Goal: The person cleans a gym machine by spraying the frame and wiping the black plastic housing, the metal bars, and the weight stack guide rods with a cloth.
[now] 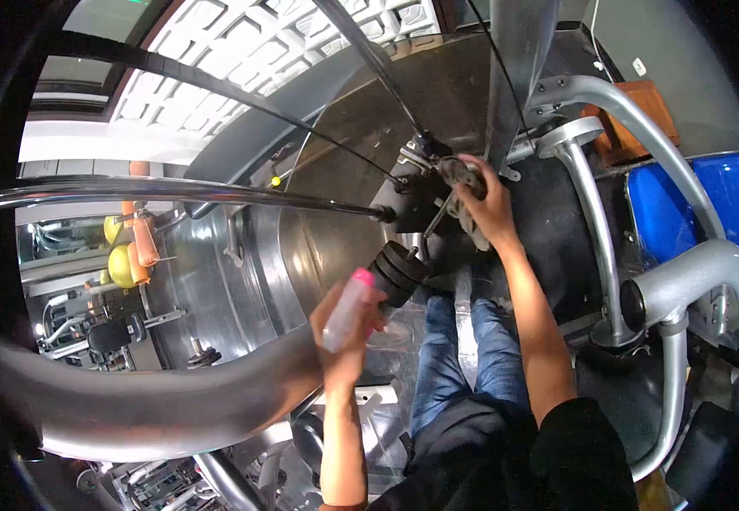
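Observation:
My left hand (pixel 341 345) is wrapped round a translucent plastic bottle (pixel 348 317) with a bright pink top, tilted and slightly blurred. Another bit of pink shows beside its fingers. My right hand (pixel 490 204) grips a crumpled grey-brown cloth (pixel 472 183), part of which hangs below the fingers. The cloth lies against or very close to the metal joint (pixel 415 157) at the end of a machine rod; exact contact is hidden. Between my hands is a stack of round black weights (pixel 397 272) on a thin metal bar.
A chrome bar (pixel 191 192) and a thick grey machine tube (pixel 182 400) cross the left side. Silver curved frames (pixel 595 230) and a blue pad (pixel 663 209) stand to the right. Yellow balls (pixel 121 266) and other gym equipment are farther left.

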